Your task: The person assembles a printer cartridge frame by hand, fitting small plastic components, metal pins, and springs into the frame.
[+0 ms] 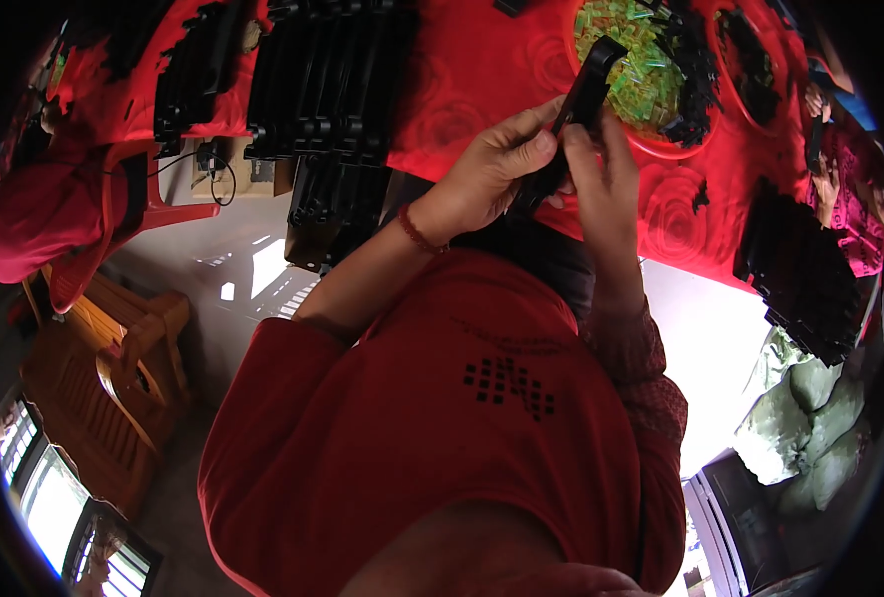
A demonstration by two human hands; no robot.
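A long black plastic part (589,90) with a rounded, hooked far end is held up between my hands, tilted over the table's near edge. My left hand (507,164) grips it from the left, thumb pressed along its side. On its other side, the bent fingers of my right hand (601,164) close against it; whether they also hold some small piece is hidden. Just beyond my right hand stands a round red tray (649,149) with yellow-green translucent pieces (641,85) and small black pieces (693,70) in it.
Stacks of long black parts (332,80) lie at the left on the red tablecloth (452,109). More black parts (800,269) are piled at the right. A second red tray (761,109) stands far right, near another person's hands (822,179). A red chair (113,219) stands left.
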